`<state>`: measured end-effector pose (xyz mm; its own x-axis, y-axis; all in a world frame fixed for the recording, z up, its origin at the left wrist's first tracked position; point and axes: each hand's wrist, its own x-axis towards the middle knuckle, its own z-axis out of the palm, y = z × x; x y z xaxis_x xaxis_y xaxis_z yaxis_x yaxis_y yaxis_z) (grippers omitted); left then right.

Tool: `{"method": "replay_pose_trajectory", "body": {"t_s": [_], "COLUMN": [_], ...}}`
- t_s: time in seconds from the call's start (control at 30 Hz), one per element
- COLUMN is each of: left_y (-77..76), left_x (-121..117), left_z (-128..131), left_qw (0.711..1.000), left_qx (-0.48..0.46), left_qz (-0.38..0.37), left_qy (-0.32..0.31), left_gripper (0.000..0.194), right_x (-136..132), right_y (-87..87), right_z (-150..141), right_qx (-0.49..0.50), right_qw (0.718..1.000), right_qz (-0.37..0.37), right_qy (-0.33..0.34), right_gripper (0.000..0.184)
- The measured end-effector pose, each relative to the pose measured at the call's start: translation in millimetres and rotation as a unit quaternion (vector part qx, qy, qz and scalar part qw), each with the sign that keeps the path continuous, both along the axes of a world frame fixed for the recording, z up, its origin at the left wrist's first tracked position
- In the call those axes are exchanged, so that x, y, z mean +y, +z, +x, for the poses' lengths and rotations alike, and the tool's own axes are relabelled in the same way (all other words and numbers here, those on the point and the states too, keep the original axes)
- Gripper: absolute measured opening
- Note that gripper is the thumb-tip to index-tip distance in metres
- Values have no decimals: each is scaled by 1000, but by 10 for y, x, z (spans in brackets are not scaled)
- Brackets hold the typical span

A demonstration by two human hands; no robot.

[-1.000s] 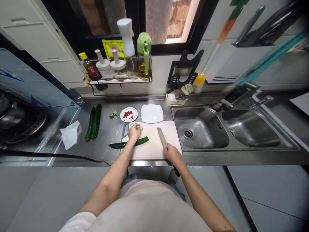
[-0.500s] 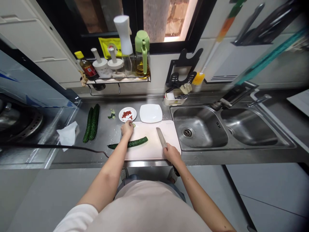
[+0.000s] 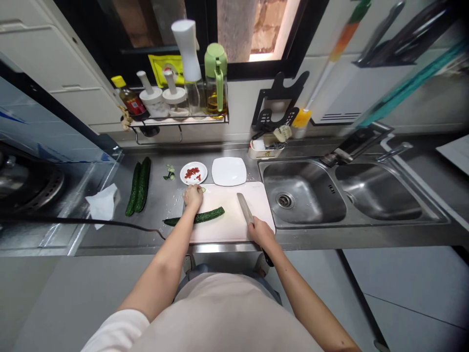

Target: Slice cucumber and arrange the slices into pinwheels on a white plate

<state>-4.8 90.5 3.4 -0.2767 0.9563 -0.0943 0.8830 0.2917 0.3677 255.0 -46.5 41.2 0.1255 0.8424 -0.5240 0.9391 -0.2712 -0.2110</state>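
On the pale cutting board (image 3: 234, 232) lies a dark green cucumber (image 3: 209, 215), cut at its right end, with my left forearm crossing over it. My left hand (image 3: 192, 196) is closed at the board's upper left corner, fingertips together on a small pale green cucumber slice (image 3: 203, 189); most of the fingers are hidden. The knife (image 3: 244, 207) is gripped in my right hand (image 3: 261, 231), its blade over the board and pointing away from me. Just beyond my left hand is a white plate (image 3: 182, 177) of chopped red pieces (image 3: 192, 173).
A white square plate (image 3: 229, 171) stands behind the board. Two whole cucumbers (image 3: 139, 188) and some cucumber scraps (image 3: 170, 172) lie to the left, near a crumpled tissue (image 3: 102, 204). A double sink (image 3: 304, 195) is at the right; a seasoning rack (image 3: 183, 121) hangs above.
Almost nothing differs. My left hand shifts very slightly at the board's corner, while the knife and the cucumber keep their places.
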Motion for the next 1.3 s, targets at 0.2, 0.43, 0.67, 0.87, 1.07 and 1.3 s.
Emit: {"method": "replay_pose_trajectory", "body": {"t_s": [0.2, 0.43, 0.67, 0.87, 1.07, 1.3], "left_y": [72, 117, 34, 1, -40, -77], "left_x": [-37, -415, -930, -1038, -1010, -1029], "left_z": [-28, 86, 279, 358, 363, 356], "left_qw": [998, 989, 966, 954, 953, 950], "left_qx": [-45, -104, -82, -60, -59, -62], "left_qz": [27, 90, 123, 151, 152, 153], "left_qy": [24, -61, -213, -250, -257, -264], "left_gripper": [24, 25, 20, 20, 22, 23], "right_x": [10, 25, 23, 27, 25, -1], "right_y": [-7, 58, 82, 69, 123, 342], "right_z": [3, -20, -31, -34, -66, -202], "right_qx": [4, 0, -2, -3, -5, 46], "right_qw": [1000, 1000, 1000, 1000, 1000, 996], "right_qz": [0, -5, -8, -3, 9, 42], "right_qy": [3, 7, 6, 12, 10, 69], "right_gripper": [35, 34, 34, 31, 31, 33]}}
